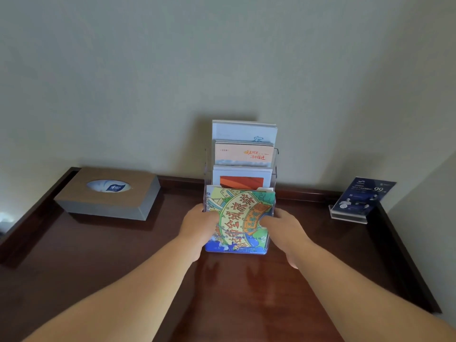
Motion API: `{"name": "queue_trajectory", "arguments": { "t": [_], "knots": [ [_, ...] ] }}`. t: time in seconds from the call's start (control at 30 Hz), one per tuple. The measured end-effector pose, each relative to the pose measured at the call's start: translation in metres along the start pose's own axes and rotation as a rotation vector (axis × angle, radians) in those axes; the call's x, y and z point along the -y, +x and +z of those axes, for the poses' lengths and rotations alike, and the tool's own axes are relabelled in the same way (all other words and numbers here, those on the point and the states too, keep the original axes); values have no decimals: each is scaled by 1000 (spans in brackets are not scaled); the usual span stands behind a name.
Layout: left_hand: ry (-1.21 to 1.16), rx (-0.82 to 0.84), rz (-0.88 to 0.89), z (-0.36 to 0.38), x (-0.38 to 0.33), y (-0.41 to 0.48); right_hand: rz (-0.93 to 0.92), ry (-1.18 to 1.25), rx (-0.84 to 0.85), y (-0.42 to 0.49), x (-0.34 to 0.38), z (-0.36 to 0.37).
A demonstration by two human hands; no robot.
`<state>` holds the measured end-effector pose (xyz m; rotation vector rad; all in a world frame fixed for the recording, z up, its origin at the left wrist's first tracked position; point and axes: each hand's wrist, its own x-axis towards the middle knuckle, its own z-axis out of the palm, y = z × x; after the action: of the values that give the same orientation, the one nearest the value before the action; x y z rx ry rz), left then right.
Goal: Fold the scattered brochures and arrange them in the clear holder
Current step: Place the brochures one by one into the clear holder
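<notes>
A dark reddish-brown wooden desk with a raised lip along its back and sides stands against a pale wall. On its left rear part lies a tissue box with a tan top and grey sides, a white tissue pack with a blue logo showing in its oval opening.

At the middle of the desk's back edge, close to the wall, stands the clear holder, a stepped acrylic rack with four pockets rising toward the rear. Each pocket carries brochures. The front brochure is the largest showing: a bright cartoon print in green, yellow and blue, with large dark characters on a curved yellow band. It sits slightly askew, its top right corner bent. Behind it stands a white brochure with an orange-red picture, then a pale one with orange-red brush lettering, and at the back a light blue-white one, the tallest of the stack.

Both bare forearms reach in from the bottom. The left hand clasps the holder's lower left side, its fingers curled round the front corner. The right hand clasps the lower right side, one digit lying across the clear front pane and the rest hidden round the side.

At the desk's far right stands a small acrylic sign stand with a dark blue card marked "99".
</notes>
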<state>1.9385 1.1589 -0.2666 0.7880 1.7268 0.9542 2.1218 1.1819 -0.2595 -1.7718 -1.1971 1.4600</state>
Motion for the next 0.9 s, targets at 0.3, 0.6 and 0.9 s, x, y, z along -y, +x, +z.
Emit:
{"name": "queue_trajectory", "arguments": {
  "t": [0.3,0.6,0.9],
  "knots": [
    [26,42,16,5,-16,41,-13,-18,-15,28,13,3],
    [64,50,29,5,-21,58,-26,-68,-41,45,17,8],
    [78,44,32,7,-18,64,-18,-120,-52,55,20,6]
  ]
}}
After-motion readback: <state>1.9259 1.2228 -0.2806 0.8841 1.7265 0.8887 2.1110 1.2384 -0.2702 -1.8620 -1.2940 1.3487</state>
